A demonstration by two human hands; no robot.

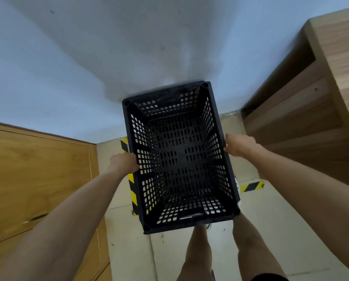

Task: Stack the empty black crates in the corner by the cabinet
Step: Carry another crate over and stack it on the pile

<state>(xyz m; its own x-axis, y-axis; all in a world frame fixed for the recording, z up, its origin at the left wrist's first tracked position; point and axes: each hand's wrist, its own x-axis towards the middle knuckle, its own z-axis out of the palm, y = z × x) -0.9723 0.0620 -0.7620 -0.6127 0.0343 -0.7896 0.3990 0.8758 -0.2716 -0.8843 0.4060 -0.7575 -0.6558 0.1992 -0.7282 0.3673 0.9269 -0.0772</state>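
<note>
Head view | black crate (181,157) perforated, empty | left grip (125,162), right grip (239,145) clasp its rims

Crate (181,159) between door (38,179) and cabinet (311,98).

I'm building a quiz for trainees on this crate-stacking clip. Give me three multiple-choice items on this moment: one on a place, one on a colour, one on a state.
1. Where does the wooden cabinet stand, seen from the person?
A. to the right
B. to the left
C. behind the crate

2. What colours is the floor tape?
A. red and white
B. yellow and black
C. plain blue

3. How is the black crate held?
A. by one hand at a corner
B. resting on the cabinet
C. by both hands on its long sides

Answers: 1 A, its shelves fill the right edge. 2 B, the stripes show beside the crate. 3 C, the left hand and right hand grip opposite rims, and the crate is empty.
</note>
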